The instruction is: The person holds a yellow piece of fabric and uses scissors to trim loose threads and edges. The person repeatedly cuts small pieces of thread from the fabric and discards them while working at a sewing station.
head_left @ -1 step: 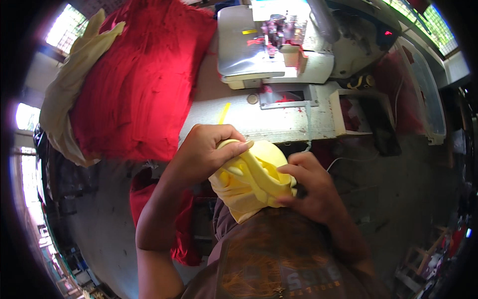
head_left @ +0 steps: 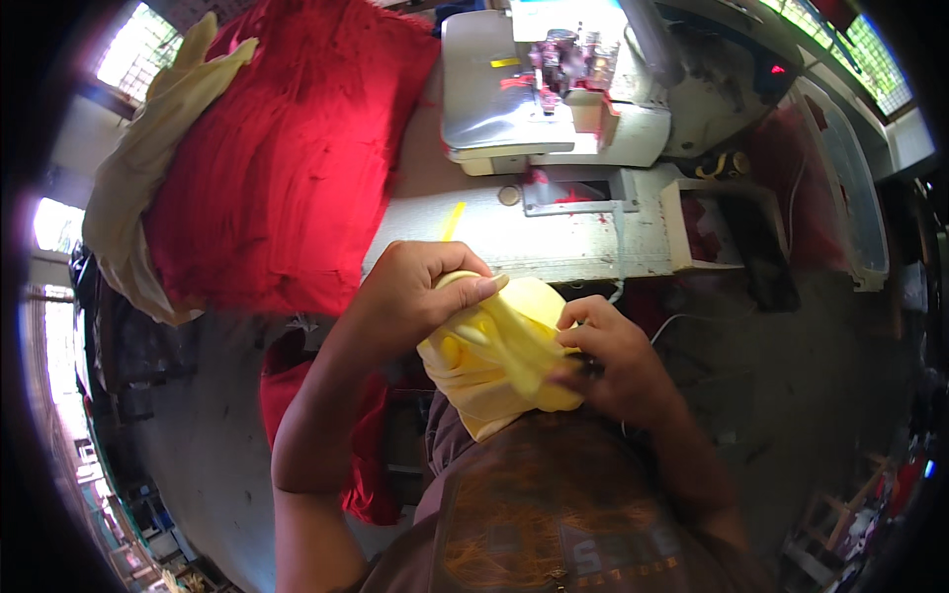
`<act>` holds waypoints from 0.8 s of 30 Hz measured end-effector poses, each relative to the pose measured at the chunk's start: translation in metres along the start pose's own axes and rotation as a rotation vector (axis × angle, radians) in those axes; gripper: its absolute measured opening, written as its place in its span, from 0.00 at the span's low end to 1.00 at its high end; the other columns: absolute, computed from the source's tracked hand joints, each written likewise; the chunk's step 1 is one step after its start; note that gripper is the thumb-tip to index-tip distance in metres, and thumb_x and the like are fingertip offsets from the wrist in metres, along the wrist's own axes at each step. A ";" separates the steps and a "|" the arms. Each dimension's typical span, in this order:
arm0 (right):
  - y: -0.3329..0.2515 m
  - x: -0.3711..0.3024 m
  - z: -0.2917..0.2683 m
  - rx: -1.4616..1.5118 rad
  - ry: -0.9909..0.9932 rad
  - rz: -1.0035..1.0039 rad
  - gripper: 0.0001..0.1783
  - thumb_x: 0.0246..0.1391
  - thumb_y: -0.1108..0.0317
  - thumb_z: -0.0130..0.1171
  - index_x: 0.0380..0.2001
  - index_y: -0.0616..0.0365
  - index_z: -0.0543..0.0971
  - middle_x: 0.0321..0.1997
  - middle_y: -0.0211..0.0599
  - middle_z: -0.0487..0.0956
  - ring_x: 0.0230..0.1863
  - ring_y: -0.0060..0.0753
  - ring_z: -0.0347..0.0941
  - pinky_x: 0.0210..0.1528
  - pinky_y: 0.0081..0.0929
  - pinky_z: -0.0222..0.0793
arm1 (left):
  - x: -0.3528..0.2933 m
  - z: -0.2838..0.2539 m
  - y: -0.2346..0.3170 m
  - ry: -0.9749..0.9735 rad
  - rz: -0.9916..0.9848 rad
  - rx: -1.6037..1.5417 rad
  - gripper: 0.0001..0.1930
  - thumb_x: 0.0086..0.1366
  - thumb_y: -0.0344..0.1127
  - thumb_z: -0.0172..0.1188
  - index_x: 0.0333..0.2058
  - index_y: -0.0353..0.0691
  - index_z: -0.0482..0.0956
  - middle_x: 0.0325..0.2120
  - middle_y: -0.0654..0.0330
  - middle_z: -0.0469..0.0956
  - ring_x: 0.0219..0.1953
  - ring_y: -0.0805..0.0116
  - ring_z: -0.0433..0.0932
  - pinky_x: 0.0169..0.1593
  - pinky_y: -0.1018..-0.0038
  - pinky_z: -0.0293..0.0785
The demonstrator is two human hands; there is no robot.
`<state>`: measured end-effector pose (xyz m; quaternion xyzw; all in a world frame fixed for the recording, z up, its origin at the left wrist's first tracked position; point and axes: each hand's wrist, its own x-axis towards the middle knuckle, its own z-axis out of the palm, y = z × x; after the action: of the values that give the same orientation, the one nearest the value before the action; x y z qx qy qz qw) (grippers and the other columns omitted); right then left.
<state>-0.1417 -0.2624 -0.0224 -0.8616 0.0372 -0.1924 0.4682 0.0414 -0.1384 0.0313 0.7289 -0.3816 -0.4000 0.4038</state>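
Note:
A bunched piece of yellow fabric [head_left: 474,381] is held up in front of my body, above my lap. Its upper left edge is pinched between the thumb and fingers of my left hand [head_left: 420,292]. At the right side of the fabric, my right hand [head_left: 628,366] has its fingers curled against the folded edge. The lower fingers there are smeared by motion. A small dark thing shows among them, too unclear to name. The fold between the two hands is blurred.
A sewing machine [head_left: 504,99] stands on the light table [head_left: 435,232] ahead. Left of it lies a big red fabric pile [head_left: 267,178] with cream cloth [head_left: 133,208] beside it. An open box [head_left: 677,227], a dark phone-like slab [head_left: 756,252] and a clear plastic bin [head_left: 860,188] are at right.
My right hand's lower fingers have moved inward across the yellow fabric, and a dark thing now shows among them. The fold there has shifted and blurred. My left hand keeps its pinch.

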 end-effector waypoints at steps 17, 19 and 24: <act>0.041 0.006 -0.071 0.280 0.067 0.626 0.08 0.45 0.67 0.52 0.25 0.62 0.73 0.19 0.25 0.71 0.19 0.13 0.64 0.23 0.12 0.60 | -0.021 -0.025 -0.049 0.207 0.000 -0.206 0.14 0.61 0.40 0.45 0.33 0.33 0.71 0.22 0.68 0.68 0.24 0.83 0.63 0.29 0.86 0.60; 0.039 0.009 -0.069 0.278 0.064 0.595 0.08 0.45 0.67 0.52 0.25 0.62 0.73 0.19 0.25 0.71 0.19 0.13 0.64 0.22 0.12 0.60 | -0.027 -0.024 -0.047 0.285 0.054 -0.172 0.15 0.61 0.40 0.45 0.34 0.32 0.71 0.21 0.68 0.68 0.24 0.83 0.62 0.29 0.86 0.60; 0.040 0.016 -0.062 0.229 0.081 0.552 0.07 0.45 0.69 0.52 0.24 0.62 0.72 0.18 0.24 0.69 0.18 0.12 0.62 0.20 0.12 0.58 | -0.036 -0.024 -0.047 0.355 0.080 -0.120 0.15 0.61 0.42 0.44 0.35 0.36 0.70 0.14 0.70 0.65 0.17 0.87 0.61 0.22 0.88 0.55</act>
<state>-0.1452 -0.3382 -0.0204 -0.7523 0.2665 -0.0950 0.5949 0.0595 -0.0820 0.0079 0.7469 -0.3086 -0.2708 0.5231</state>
